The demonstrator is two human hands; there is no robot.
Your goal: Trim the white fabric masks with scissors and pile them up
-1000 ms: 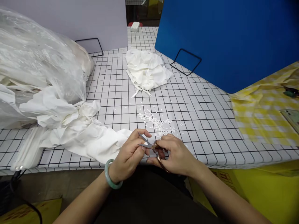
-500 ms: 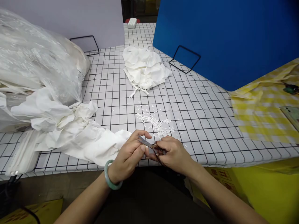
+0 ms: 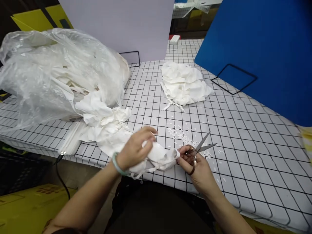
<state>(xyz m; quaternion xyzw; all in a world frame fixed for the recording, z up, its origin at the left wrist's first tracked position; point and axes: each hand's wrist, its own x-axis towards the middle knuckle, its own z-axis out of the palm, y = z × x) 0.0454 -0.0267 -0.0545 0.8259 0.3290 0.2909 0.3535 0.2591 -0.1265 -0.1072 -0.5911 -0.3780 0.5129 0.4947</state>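
Scissors with spread blades hang on the fingers of my right hand, pointing up and to the right. The thumb and a fingertip of that hand also pinch the end of a white cloth piece with thin straps. Over the same cloth is my left hand, slightly blurred, with a green bangle at the wrist. Its fingers are loosely bent, with the thumb apart from them. Small white clippings lie scattered on the table beyond the scissors.
A clear plastic bag full of white cloth stands at the left. Behind the clippings lies a white cloth heap. A white power strip sits near the front edge. Grey and blue panels stand at the back on a checked tablecloth.
The view has swung left. Both hands have moved apart. The scissors have turned from pointing at the left hand to pointing away right. The right fingers now pinch the cloth's end.
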